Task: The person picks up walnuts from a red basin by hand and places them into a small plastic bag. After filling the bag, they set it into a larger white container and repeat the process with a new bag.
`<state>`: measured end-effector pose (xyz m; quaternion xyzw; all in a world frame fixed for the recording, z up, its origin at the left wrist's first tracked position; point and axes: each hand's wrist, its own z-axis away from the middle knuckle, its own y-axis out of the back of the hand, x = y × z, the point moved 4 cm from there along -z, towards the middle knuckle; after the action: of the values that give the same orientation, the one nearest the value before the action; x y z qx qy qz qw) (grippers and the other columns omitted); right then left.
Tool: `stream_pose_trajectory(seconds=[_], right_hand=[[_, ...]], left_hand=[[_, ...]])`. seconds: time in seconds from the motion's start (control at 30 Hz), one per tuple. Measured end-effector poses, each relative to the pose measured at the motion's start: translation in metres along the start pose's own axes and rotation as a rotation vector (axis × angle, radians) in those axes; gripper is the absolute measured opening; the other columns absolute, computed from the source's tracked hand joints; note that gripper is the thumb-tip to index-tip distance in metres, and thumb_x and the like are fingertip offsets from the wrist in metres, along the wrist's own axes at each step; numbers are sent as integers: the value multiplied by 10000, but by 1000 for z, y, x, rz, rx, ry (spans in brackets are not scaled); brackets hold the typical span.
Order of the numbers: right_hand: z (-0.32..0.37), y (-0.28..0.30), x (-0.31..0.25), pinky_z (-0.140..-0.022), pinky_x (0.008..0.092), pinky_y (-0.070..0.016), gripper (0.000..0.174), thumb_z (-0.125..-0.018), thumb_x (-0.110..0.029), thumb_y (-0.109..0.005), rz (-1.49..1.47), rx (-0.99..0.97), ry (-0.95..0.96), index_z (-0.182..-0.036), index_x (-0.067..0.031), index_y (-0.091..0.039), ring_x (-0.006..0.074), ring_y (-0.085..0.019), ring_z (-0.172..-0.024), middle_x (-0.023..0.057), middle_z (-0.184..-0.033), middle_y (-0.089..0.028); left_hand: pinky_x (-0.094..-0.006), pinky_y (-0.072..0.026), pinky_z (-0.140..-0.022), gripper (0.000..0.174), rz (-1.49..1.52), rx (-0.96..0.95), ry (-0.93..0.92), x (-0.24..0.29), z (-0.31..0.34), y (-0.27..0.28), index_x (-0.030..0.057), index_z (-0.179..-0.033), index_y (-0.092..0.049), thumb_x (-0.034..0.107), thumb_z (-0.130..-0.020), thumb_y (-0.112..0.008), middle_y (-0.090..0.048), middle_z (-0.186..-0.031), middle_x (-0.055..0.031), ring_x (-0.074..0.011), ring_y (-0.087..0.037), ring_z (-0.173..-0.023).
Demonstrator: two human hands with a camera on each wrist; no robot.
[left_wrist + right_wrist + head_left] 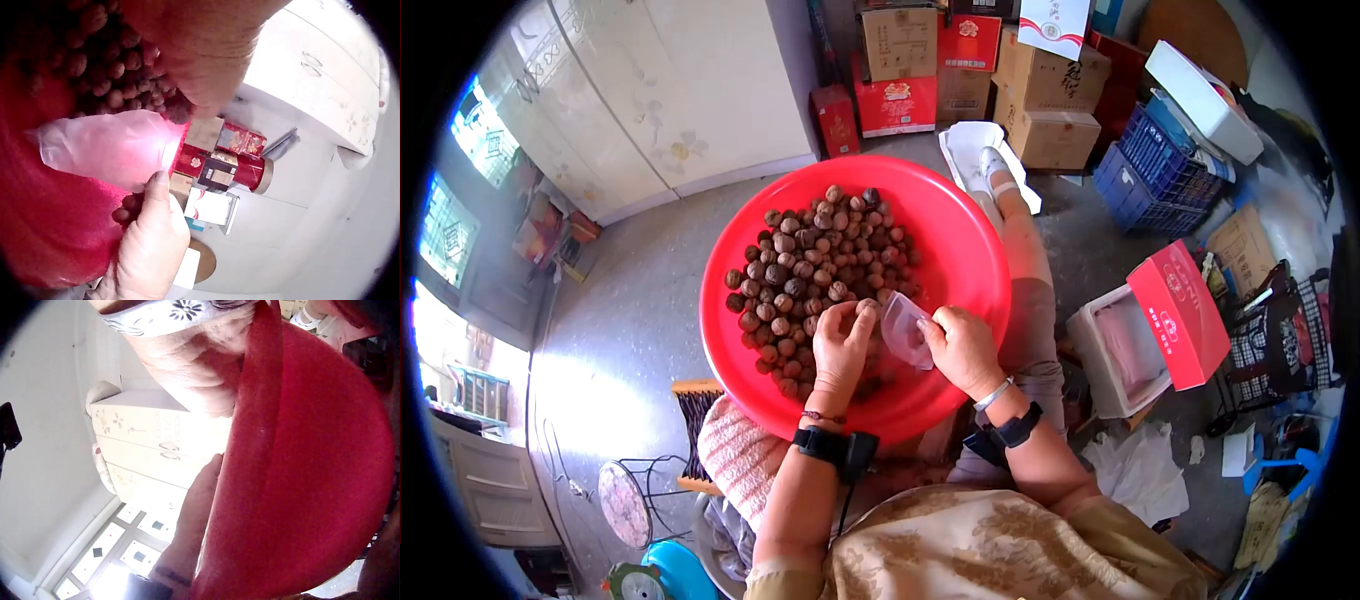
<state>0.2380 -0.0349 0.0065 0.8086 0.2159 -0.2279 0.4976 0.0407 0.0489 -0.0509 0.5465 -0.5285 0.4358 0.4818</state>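
Observation:
A large red basin [965, 230] rests near the person's lap, with a heap of walnuts [800, 265] in its left part. The left hand [840, 350] pinches a walnut [867, 306] between thumb and fingers, beside the mouth of a clear plastic bag [905, 335]. The bag's edge is pinched by the right hand [963, 350], thumb against curled fingers. In the left wrist view the bag [109, 147] spreads over the basin, its edge under the right thumb [150, 244]. The right wrist view shows the basin's outer side [300, 462], which hides the right fingertips.
Stacked cartons [1055, 100] and red boxes [897, 105] stand beyond the basin. To the right are blue crates [1150, 170] and an open box with a red lid [1180, 315]. A stool [622, 500] stands at lower left; white cabinets [690, 90] line the back.

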Motion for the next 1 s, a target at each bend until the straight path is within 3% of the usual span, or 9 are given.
stream_pose_trajectory(seconds=[0.1, 0.23, 0.37, 0.43, 0.5, 0.63, 0.7, 0.83, 1.0], right_hand=[[2, -4, 2, -676, 532, -512, 287, -952, -244, -691, 8, 10, 2, -811, -27, -569, 430, -642, -762, 192, -796, -635], [2, -5, 4, -666, 544, -510, 285, -969, -253, -672, 1, 11, -16, -830, -33, -556, 438, -642, -761, 194, -806, -635], [2, -5, 4, -657, 545, -501, 286, -975, -252, -667, -13, 7, -26, -833, -33, -551, 443, -638, -762, 194, -810, -633], [2, -5, 5, -656, 544, -499, 288, -976, -251, -666, -17, 17, -14, -830, -32, -549, 443, -635, -758, 194, -806, -632], [1, -5, 5, -654, 543, -496, 290, -977, -249, -666, -20, 28, 1, -827, -31, -548, 443, -632, -755, 193, -803, -630], [1, -4, 3, -657, 538, -496, 289, -977, -239, -666, -32, 23, -14, -816, -30, -550, 440, -626, -747, 193, -792, -627], [1, -3, 2, -659, 537, -497, 287, -977, -237, -666, -32, 16, -8, -814, -31, -551, 438, -626, -746, 194, -794, -627], [1, -3, 2, -667, 532, -503, 278, -973, -229, -668, -24, 13, 2, -817, -30, -555, 428, -632, -755, 192, -796, -630], [1, -3, 1, -677, 526, -508, 272, -971, -224, -669, -26, 10, 11, -821, -27, -558, 419, -636, -764, 188, -796, -633]], left_hand=[[-296, -539, -877, 256, -254, -129, -145, 48, 10, -6, 31, -1173, -731, 167, -958, -762, -726, -1081, -67, -152, -663, -957], [-364, -510, -946, 313, -493, -270, -527, 41, 13, -16, 66, -1214, -726, 214, -941, -757, -692, -1101, -97, -275, -604, -1121], [-431, -544, -884, 270, -410, -170, -366, 36, 11, -11, 60, -1132, -725, 216, -914, -745, -675, -1145, -167, -365, -645, -1025], [-451, -541, -883, 250, -422, -98, -148, 27, 7, -2, 27, -1069, -706, 249, -954, -694, -684, -1083, -192, -387, -658, -1008], [-483, -545, -844, 308, -492, -85, -125, 23, 6, 2, 16, -1030, -692, 316, -987, -637, -703, -994, -228, -423, -674, -956], [-527, -560, -805, 341, -849, -312, 42, 8, 15, 2, 48, -1037, -712, 354, -995, -567, -736, -958, -216, -434, -696, -942], [-504, -569, -805, 302, -978, -506, 86, 2, 22, -1, 48, -988, -739, 335, -936, -661, -735, -958, -230, -428, -708, -947], [-497, -579, -868, 294, -1220, -755, 144, -31, 30, 3, 32, -989, -778, 285, -895, -660, -752, -999, -214, -401, -721, -994], [-465, -612, -829, 274, -1289, -828, 80, -49, 40, -2, 61, -961, -805, 174, -934, -558, -770, -1012, -189, -359, -754, -967]])
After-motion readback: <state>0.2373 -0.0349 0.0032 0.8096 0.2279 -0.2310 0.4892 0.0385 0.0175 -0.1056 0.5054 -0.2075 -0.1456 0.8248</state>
